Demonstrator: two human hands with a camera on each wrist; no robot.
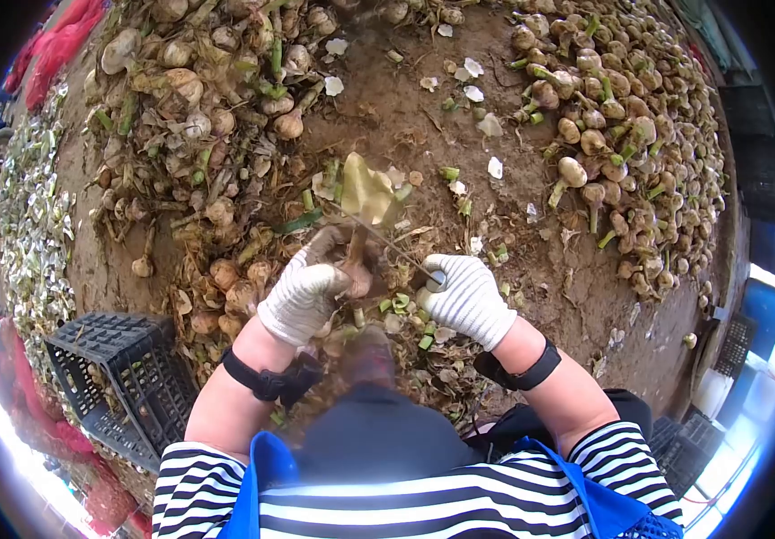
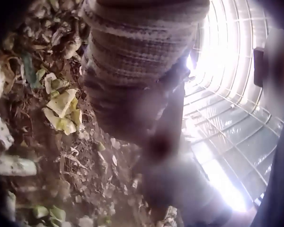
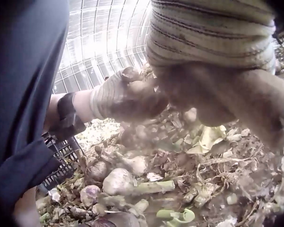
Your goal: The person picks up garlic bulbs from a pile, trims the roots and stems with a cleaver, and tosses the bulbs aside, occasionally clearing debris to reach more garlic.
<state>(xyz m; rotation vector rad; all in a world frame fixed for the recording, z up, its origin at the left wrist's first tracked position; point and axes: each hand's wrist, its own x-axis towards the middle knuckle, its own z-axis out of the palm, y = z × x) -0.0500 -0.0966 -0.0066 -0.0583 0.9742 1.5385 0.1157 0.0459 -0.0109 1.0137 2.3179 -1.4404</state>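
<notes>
In the head view my left hand [image 1: 302, 292], in a white knit glove with dirty fingers, grips a garlic bulb [image 1: 358, 280] with its stem pointing up and away. My gloved right hand [image 1: 470, 301] curls round a knife [image 1: 436, 278]; its thin blade slants toward the stem and crosses it in this view. A pale yellow piece of garlic skin [image 1: 367, 189] shows just beyond the stem. The right wrist view has the left hand [image 3: 128, 97] with the bulb beside my right hand [image 3: 213, 75]. The left wrist view is blurred, and the glove [image 2: 137, 61] hides most of the bulb.
A heap of garlic with stems [image 1: 190, 99] lies at the left, and trimmed bulbs [image 1: 616, 135] spread over the ground at the right. Cut stems and skins [image 1: 423, 319] litter the soil in front. A black plastic crate [image 1: 122, 382] stands at the lower left.
</notes>
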